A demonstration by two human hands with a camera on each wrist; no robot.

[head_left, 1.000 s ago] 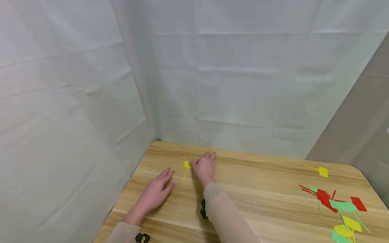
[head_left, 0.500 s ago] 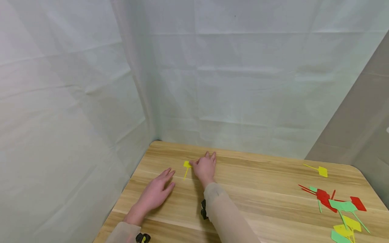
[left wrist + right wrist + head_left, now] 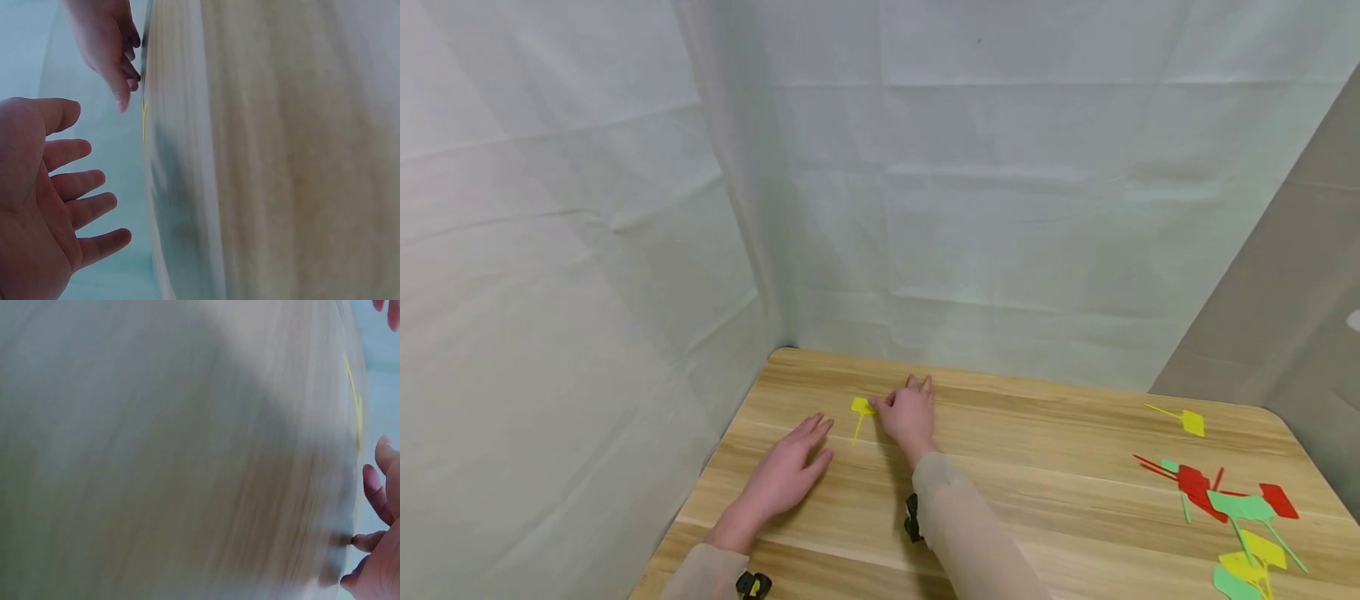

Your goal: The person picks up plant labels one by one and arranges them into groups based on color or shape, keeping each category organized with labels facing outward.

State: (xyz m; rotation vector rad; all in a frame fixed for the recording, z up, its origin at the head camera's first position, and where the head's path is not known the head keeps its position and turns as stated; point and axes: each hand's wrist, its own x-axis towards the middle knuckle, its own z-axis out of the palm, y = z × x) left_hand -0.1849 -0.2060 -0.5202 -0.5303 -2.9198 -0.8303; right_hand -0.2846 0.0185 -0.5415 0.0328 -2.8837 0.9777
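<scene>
A yellow tag with a flat squarish head and a thin tail lies on the wooden table toward its far left, tail pointing at me. My right hand is just right of it, thumb tip at the head's right edge; whether it touches cannot be told. In the right wrist view the tag is a thin yellow strip, and the fingers of my right hand are apart with nothing between them. My left hand hovers left of the tag, holding nothing; its fingers are spread in the left wrist view.
On the right of the wooden table lies a loose, overlapping pile of red tags, green tags and yellow tags. One more yellow tag lies behind them. Pale cloth hangs behind and to the left.
The right forearm has shifted slightly to the right, while the right hand stays beside the yellow tag. The left hand is nearly still. The view has turned very slightly.
</scene>
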